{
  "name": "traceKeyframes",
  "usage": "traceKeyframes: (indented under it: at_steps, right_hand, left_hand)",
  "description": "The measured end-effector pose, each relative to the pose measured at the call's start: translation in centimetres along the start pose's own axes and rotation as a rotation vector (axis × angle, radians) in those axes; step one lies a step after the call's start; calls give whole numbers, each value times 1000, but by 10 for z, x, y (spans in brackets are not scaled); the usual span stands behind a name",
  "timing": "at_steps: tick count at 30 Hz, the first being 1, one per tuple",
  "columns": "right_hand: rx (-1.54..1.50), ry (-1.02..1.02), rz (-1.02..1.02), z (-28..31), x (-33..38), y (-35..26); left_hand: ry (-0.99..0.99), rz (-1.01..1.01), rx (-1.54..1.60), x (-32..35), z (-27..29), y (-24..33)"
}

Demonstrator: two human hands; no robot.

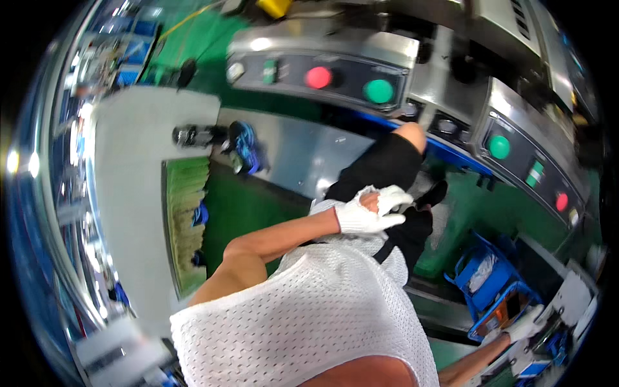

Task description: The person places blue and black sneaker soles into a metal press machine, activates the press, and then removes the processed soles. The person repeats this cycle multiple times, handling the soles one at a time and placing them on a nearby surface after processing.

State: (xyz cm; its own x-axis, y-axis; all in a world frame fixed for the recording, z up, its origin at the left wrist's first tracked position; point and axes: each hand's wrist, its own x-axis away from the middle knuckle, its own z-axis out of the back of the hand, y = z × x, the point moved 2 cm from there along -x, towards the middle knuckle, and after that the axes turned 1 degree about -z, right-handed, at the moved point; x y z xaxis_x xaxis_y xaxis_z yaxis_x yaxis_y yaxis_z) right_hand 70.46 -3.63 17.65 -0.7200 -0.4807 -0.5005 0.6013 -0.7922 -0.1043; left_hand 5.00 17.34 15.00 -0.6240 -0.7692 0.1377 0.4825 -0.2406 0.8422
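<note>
My left hand (371, 211), in a white glove with a gap that shows skin at the knuckles, rests against my waist where my white mesh shirt (322, 309) meets my black shorts (380, 168). Its fingers are apart and nothing is in it. My left arm is bent at the elbow. My right hand (525, 324), also in a white glove, reaches to the lower right and lies on a grey part (567, 300) beside a blue crate (483, 280). Whether it grips that part is unclear.
A metal machine runs along the top with a control panel (322, 74) carrying a red and a green round button, and a second panel (529, 161) to the right. A stack of greenish sheets (185, 219) lies on a grey surface (129, 168) at left. The floor (242, 206) is green.
</note>
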Motion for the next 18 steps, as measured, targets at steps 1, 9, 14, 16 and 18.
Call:
traceKeyframes:
  at_steps: [1,9,14,16,18]
  right_hand:
    - [-468,-425,-364,3,50,-75]
    - [-927,-1034,70,61,225,-376]
    - [-827,-1236,670,81,235,-465]
    - [-798,-1199,821,101,244,-498]
    - [-757,-1087,994,99,248,-517]
  left_hand:
    - [111,-13,-33,11,8,-12]
    - [728,466,-23,176,88,-116]
    - [1103,867,-326,368,55,-222]
    - [1100,1098,-524,444,51,-229]
    - [1074,1068,-742,511,61,-240]
